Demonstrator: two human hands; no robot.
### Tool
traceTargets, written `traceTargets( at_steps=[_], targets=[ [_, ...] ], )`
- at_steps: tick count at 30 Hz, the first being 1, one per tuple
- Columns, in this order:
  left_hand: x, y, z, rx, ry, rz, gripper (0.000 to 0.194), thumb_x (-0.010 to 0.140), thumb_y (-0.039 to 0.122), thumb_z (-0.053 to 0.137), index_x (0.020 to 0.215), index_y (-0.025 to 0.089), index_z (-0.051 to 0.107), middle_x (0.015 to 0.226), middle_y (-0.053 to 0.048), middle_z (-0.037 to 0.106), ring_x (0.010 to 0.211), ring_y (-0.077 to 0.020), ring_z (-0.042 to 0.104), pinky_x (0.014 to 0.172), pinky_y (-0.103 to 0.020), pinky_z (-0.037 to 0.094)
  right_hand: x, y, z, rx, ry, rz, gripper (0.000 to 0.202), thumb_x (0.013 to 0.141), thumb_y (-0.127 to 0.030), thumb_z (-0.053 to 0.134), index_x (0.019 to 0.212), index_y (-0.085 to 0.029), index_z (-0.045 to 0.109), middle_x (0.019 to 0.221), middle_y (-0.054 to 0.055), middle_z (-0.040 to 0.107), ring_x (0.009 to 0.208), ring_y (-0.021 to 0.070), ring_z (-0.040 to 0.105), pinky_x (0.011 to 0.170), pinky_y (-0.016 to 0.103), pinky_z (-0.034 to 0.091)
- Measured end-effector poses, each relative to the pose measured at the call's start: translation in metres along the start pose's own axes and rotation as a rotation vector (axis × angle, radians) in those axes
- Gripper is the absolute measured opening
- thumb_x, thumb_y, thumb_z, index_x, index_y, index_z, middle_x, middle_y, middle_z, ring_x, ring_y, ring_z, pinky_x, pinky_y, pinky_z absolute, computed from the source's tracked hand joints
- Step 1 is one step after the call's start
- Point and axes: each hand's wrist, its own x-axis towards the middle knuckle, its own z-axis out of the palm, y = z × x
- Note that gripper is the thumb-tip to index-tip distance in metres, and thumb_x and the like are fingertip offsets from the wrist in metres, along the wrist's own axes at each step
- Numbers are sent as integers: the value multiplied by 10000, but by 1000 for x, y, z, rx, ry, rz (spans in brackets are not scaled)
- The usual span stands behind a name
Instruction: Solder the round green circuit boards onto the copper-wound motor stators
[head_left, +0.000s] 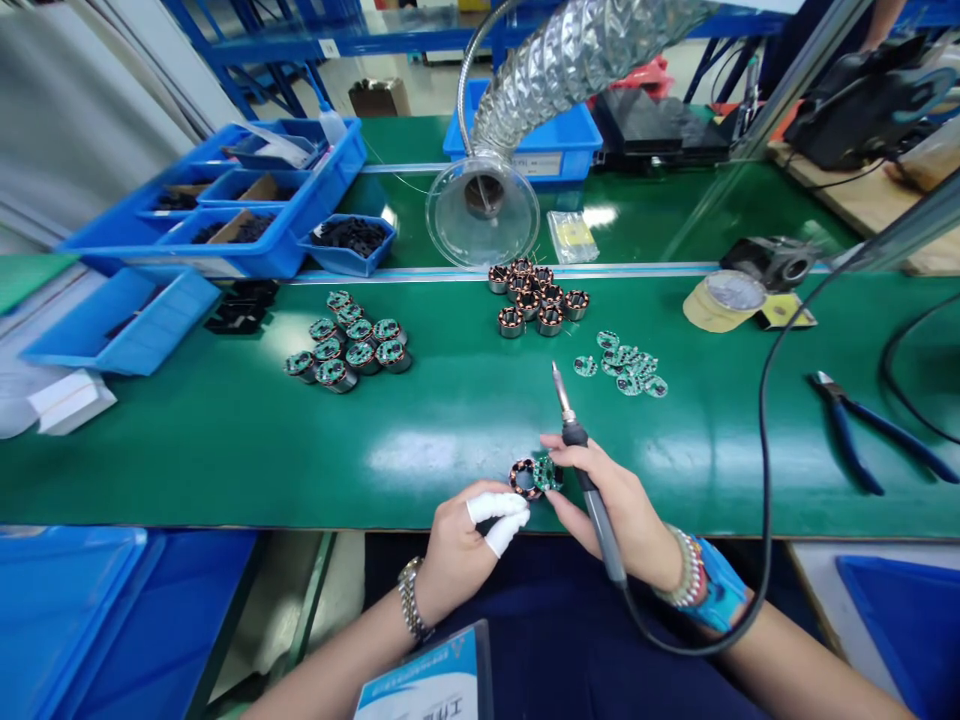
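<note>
My left hand (476, 535), with white covers on two fingers, grips a motor stator (523, 480) with copper windings near the table's front edge. My right hand (611, 500) is closed around a soldering iron (598, 500), its tip pointing away from me. The same hand's fingertips pinch a round green circuit board (549, 474) right beside the stator; whether the two touch I cannot tell. Farther back, a cluster of bare stators (528, 302) stands on the table. Loose circuit boards (634, 368) lie to their right. At left are several stators topped with boards (361, 355).
A clear fume hood (484, 245) on a silver duct hangs over the back. Blue cutters (847, 420) and a yellowish tub (724, 302) lie right. The iron's cable (765, 450) loops past my right forearm. Blue bins (127, 325) with black parts stand left.
</note>
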Motion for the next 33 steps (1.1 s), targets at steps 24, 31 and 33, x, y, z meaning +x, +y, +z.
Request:
traceTargets(
  at_steps=[24,31,33],
  targets=[
    [19,-8,-38,-93,-168,-335,196,794,156,489,936,159,623,849,-59,623,684,-133,612,640,-254,529,5,-3,10,3,-117,-88,319,774,-84,506,1065,-204,453,1158,101,554,1112,196,505,936,388,440],
    [33,-8,-28,-146,-323,-416,302,791,162,469,1068,182,586,875,-50,590,621,-109,552,570,-233,500,4,-1,11,-4,-134,-77,334,775,-89,510,1084,-201,449,1153,97,560,1106,204,509,929,400,449],
    [31,-9,-29,-243,-253,-515,320,767,166,504,1082,159,564,910,-62,601,645,-110,568,605,-245,506,3,-1,10,-7,-124,-85,330,774,-88,515,1078,-199,450,1155,95,561,1113,201,505,935,396,445]
  ],
)
